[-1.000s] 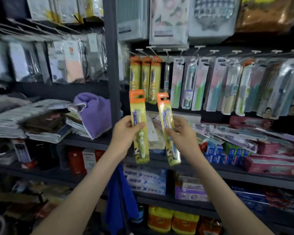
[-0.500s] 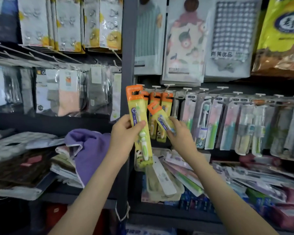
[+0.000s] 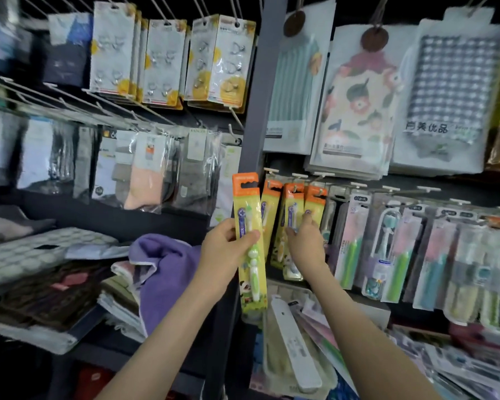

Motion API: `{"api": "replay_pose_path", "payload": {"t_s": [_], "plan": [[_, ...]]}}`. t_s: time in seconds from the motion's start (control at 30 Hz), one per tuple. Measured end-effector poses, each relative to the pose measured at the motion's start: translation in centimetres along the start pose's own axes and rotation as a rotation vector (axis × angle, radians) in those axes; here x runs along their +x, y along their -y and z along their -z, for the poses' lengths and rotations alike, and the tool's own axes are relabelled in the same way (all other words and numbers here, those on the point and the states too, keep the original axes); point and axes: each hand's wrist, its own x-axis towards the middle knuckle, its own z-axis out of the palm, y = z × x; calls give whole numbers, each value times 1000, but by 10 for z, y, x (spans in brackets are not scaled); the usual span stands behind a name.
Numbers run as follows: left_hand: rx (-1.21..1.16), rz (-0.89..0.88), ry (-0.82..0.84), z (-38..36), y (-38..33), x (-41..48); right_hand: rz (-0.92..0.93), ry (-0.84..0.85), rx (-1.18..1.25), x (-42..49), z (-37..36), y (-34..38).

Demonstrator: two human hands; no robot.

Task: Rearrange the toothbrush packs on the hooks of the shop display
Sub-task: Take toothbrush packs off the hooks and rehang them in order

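My left hand grips a yellow toothbrush pack with an orange top, held upright in front of the grey post. My right hand pinches a second yellow-and-orange pack, whose orange top sits at a white hook in the hook row. It hangs between two matching packs, one to its left and one to its right. Whether its hole is fully over the hook is unclear. Pastel toothbrush packs fill the hooks further right.
A grey upright post divides the display. Left of it lie a purple towel, hanging sock packs and carded metal hooks. Bagged towels hang above the toothbrushes. A tray of loose packs lies below my right arm.
My right hand has carried its pack from a tilted hold up into the row of hanging orange packs. My left hand keeps its pack upright. My view has tilted upward and closer.
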Motion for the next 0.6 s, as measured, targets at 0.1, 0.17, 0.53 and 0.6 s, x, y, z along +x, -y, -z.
{"api": "replay_pose_path", "payload": {"t_s": [0.1, 0.17, 0.53, 0.6], "plan": [[81, -24, -11, -1, 1, -1, -22, 57, -108, 10, -4, 4], [103, -27, -16, -1, 0, -1, -29, 123, -206, 12, -6, 7], [169, -158, 59, -27, 3, -8, 397, 59, 568, -82, 41, 17], [36, -90, 101, -34, 7, -5, 377, 121, 439, -88, 42, 10]]}}
